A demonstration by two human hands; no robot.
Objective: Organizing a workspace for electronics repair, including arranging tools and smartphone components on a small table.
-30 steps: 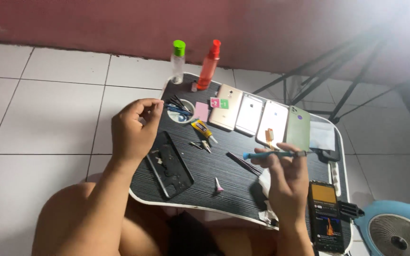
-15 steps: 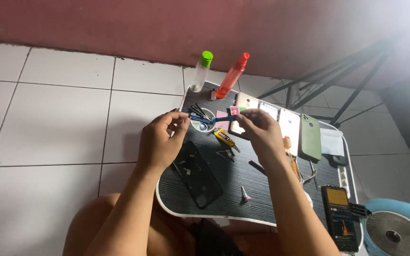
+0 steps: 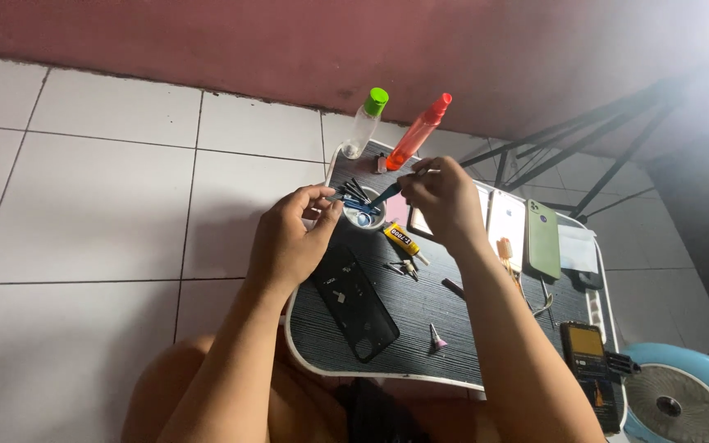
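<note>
Right hand (image 3: 445, 201) now shifted over to the round tool cup (image 3: 364, 215), pinching a blue-tipped tool (image 3: 385, 195) into it; left hand (image 3: 293, 238) pinched closed at the cup's tools, steadying them above the black phone shell (image 3: 354, 302).

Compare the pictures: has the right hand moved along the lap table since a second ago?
Yes. The right hand has gone from the table's near edge to the far end, beside the round tool cup.

Matt dark wood-grain top on the desk (image 3: 420, 328), rimmed in smooth white plastic. Glossy black plastic phone case (image 3: 354, 302). Translucent plastic bottles, one clear with green cap (image 3: 364, 123), one orange (image 3: 417, 133). Smooth green phone back (image 3: 543, 239). Glazed white floor tiles (image 3: 108, 197).
</note>
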